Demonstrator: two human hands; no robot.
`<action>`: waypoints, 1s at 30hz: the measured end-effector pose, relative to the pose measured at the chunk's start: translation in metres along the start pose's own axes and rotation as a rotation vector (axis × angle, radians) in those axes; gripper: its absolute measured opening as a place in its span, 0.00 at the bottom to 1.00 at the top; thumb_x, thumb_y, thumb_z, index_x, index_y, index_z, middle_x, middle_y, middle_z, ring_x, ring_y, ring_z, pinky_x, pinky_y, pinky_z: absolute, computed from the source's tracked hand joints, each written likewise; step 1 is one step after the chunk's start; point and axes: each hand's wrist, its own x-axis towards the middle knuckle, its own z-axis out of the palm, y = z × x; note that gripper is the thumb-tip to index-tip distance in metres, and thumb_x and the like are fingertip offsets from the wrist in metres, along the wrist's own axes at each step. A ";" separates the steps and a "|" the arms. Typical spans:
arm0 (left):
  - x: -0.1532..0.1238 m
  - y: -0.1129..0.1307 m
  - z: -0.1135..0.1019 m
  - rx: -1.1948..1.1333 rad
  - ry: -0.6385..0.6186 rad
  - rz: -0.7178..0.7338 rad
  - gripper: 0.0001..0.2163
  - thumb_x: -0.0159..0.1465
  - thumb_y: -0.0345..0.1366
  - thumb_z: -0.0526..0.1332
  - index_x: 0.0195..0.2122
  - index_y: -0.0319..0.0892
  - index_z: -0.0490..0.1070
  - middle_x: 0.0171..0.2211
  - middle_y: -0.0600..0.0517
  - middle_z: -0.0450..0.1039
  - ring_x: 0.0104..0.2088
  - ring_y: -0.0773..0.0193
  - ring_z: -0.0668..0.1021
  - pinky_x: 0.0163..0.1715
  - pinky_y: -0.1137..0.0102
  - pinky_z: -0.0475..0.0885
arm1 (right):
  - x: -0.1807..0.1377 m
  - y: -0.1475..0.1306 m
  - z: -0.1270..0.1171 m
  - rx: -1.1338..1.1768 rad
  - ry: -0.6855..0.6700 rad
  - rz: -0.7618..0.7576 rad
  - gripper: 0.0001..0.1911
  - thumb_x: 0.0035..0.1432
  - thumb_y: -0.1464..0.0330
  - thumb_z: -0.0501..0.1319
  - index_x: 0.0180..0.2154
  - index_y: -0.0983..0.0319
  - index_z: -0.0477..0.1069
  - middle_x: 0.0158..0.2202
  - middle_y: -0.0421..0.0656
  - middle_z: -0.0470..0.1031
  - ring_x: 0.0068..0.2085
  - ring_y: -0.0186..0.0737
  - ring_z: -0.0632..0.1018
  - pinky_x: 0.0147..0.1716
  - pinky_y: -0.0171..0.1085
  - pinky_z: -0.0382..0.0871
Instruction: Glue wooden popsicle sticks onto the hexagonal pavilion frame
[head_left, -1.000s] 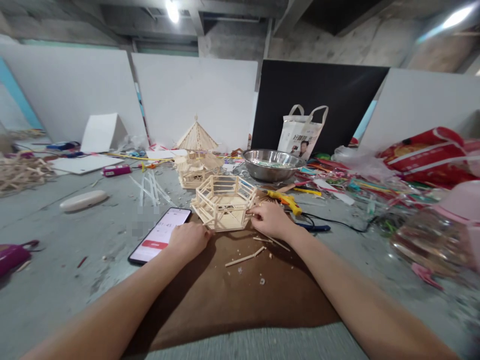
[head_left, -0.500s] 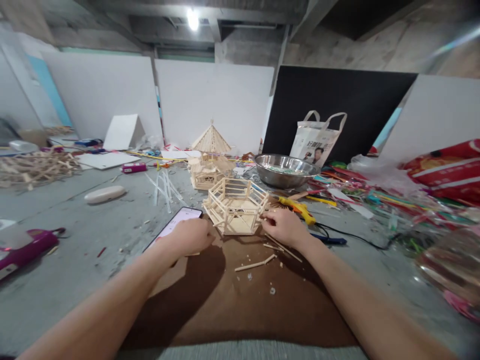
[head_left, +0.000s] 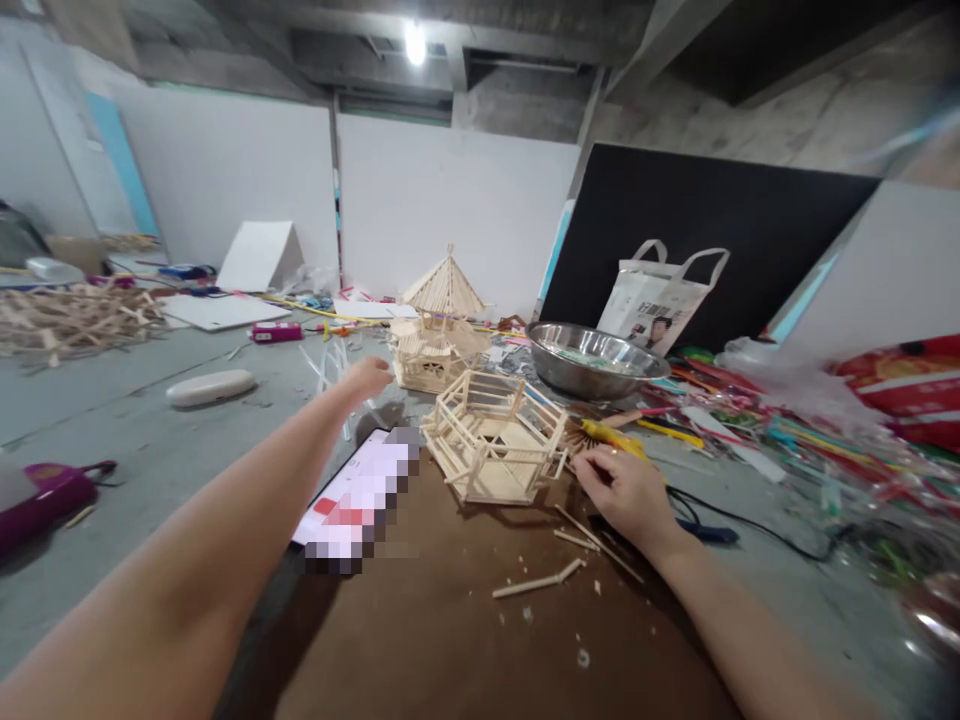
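A hexagonal frame of thin wooden sticks (head_left: pixel 495 470) stands on a brown board (head_left: pixel 420 620). My right hand (head_left: pixel 619 490) is just off its right side, fingers curled into a pinch; what they hold, if anything, is hidden. My left hand (head_left: pixel 365 382) is stretched forward, fingers extended, beside a stick pavilion (head_left: pixel 435 365) with a pointed roof (head_left: pixel 448 285). No object shows in the left hand. Under that forearm lies a phone (head_left: pixel 352 500) with its screen lit. Loose sticks (head_left: pixel 536 582) and small scraps lie before the frame.
Behind my right hand lies a yellow glue gun (head_left: pixel 622 440) with a black cord. Farther back are a metal basin (head_left: pixel 592 360), a white bag (head_left: pixel 652 300) and coloured strips (head_left: pixel 795 430). At left sit a white oblong case (head_left: pixel 211 388) and a stick pile (head_left: pixel 71 320).
My left hand has moved forward from beside the frame toward the pavilion, uncovering the phone. My right hand has drawn slightly away from the frame's side. The camera view has shifted.
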 end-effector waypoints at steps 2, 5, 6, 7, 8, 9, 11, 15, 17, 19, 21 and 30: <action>0.013 0.000 0.006 -0.039 -0.006 0.002 0.14 0.60 0.37 0.53 0.46 0.37 0.62 0.44 0.47 0.65 0.40 0.62 0.71 0.38 0.62 0.69 | 0.000 0.002 0.002 0.001 -0.008 -0.009 0.15 0.54 0.64 0.49 0.23 0.61 0.69 0.24 0.42 0.73 0.27 0.36 0.72 0.28 0.33 0.60; 0.026 0.001 0.012 -0.096 -0.037 0.021 0.14 0.60 0.37 0.53 0.46 0.38 0.62 0.44 0.47 0.65 0.41 0.62 0.71 0.38 0.61 0.69 | -0.001 0.005 0.003 0.008 -0.011 -0.012 0.15 0.55 0.63 0.49 0.24 0.61 0.69 0.23 0.42 0.72 0.27 0.36 0.72 0.28 0.33 0.61; 0.029 0.001 0.013 -0.112 -0.054 0.029 0.14 0.60 0.38 0.53 0.46 0.38 0.62 0.43 0.47 0.66 0.39 0.62 0.72 0.36 0.63 0.69 | -0.001 0.006 0.004 0.010 -0.006 -0.014 0.15 0.55 0.63 0.49 0.24 0.61 0.70 0.23 0.42 0.72 0.26 0.36 0.72 0.28 0.33 0.61; 0.032 0.001 0.015 -0.126 -0.069 0.039 0.14 0.60 0.38 0.53 0.46 0.38 0.62 0.43 0.48 0.66 0.37 0.63 0.73 0.34 0.66 0.70 | -0.001 0.007 0.005 0.011 -0.004 -0.019 0.15 0.55 0.64 0.49 0.24 0.61 0.69 0.23 0.41 0.72 0.26 0.36 0.72 0.28 0.33 0.61; 0.035 0.000 0.016 -0.137 -0.081 0.050 0.14 0.60 0.38 0.52 0.46 0.39 0.63 0.42 0.48 0.67 0.34 0.65 0.74 0.30 0.69 0.70 | -0.001 0.008 0.005 0.013 -0.004 -0.024 0.15 0.55 0.64 0.49 0.24 0.61 0.69 0.22 0.41 0.72 0.26 0.35 0.71 0.28 0.33 0.61; 0.038 0.000 0.017 -0.145 -0.087 0.060 0.14 0.59 0.39 0.52 0.46 0.39 0.63 0.42 0.49 0.68 0.31 0.67 0.74 0.26 0.73 0.69 | -0.001 0.008 0.005 0.015 -0.005 -0.028 0.15 0.55 0.64 0.49 0.23 0.61 0.69 0.22 0.41 0.72 0.26 0.35 0.72 0.28 0.33 0.61; 0.043 -0.002 0.018 -0.152 -0.087 0.078 0.14 0.58 0.38 0.52 0.44 0.39 0.64 0.41 0.49 0.69 0.26 0.70 0.74 0.20 0.77 0.66 | -0.001 0.008 0.006 0.025 -0.017 -0.037 0.14 0.55 0.65 0.50 0.23 0.61 0.69 0.22 0.41 0.72 0.26 0.35 0.72 0.28 0.33 0.61; 0.045 -0.004 0.020 -0.140 -0.095 0.134 0.14 0.57 0.36 0.51 0.43 0.37 0.65 0.40 0.47 0.70 0.24 0.71 0.73 0.17 0.79 0.64 | -0.001 0.006 0.006 0.034 -0.039 -0.052 0.14 0.55 0.65 0.50 0.23 0.61 0.69 0.21 0.41 0.71 0.26 0.35 0.72 0.27 0.33 0.61; 0.042 -0.004 0.021 -0.124 -0.120 0.183 0.14 0.56 0.36 0.51 0.42 0.36 0.66 0.38 0.47 0.71 0.25 0.71 0.73 0.18 0.79 0.64 | 0.000 0.005 0.006 0.029 -0.031 -0.063 0.14 0.55 0.65 0.50 0.23 0.61 0.69 0.21 0.41 0.71 0.26 0.35 0.72 0.27 0.33 0.61; 0.037 -0.003 0.022 -0.098 -0.159 0.243 0.14 0.55 0.37 0.51 0.40 0.37 0.67 0.34 0.49 0.72 0.26 0.70 0.74 0.19 0.79 0.65 | 0.000 0.005 0.006 0.023 -0.016 -0.080 0.15 0.55 0.65 0.50 0.23 0.61 0.69 0.20 0.40 0.71 0.25 0.35 0.72 0.26 0.33 0.61; 0.034 -0.003 0.023 -0.062 -0.200 0.311 0.14 0.54 0.38 0.52 0.38 0.38 0.68 0.31 0.51 0.73 0.26 0.69 0.74 0.21 0.78 0.66 | -0.001 0.006 0.006 0.019 -0.004 -0.098 0.15 0.55 0.64 0.50 0.22 0.61 0.69 0.20 0.40 0.70 0.24 0.34 0.71 0.26 0.33 0.61; 0.049 -0.010 0.028 0.161 -0.219 0.595 0.13 0.51 0.35 0.53 0.36 0.39 0.71 0.36 0.51 0.74 0.38 0.62 0.72 0.39 0.73 0.65 | -0.001 0.010 0.009 0.015 -0.016 -0.131 0.14 0.55 0.65 0.50 0.23 0.61 0.69 0.21 0.40 0.71 0.25 0.34 0.72 0.26 0.32 0.62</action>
